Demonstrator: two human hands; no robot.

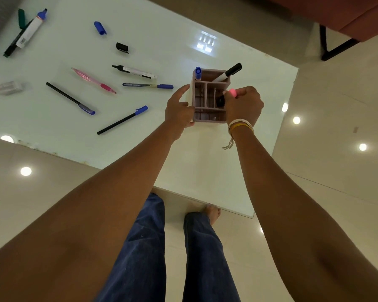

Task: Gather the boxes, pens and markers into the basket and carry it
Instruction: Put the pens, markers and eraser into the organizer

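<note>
A small mauve basket (210, 120) with several compartments stands on the white table (140, 40). My left hand (179, 110) grips its left wall. My right hand (243, 104) is closed around a pink-capped marker (232, 92), held over the basket's right side. A blue-capped marker (198, 73) and a black-capped marker (229, 73) stand in its far compartments. Loose on the table lie a black marker (135, 72), a blue-capped pen (147, 85), a pink pen (93, 80), two black pens with blue caps (70, 98) (122, 120), and a big blue marker (32, 28).
A blue cap (100, 27) and a black cap (122, 47) lie loose at the back. A small clear box (8, 87) sits at the left. A green-capped pen (16, 32) lies under the big marker. A red seat (347, 16) stands beyond the far right corner.
</note>
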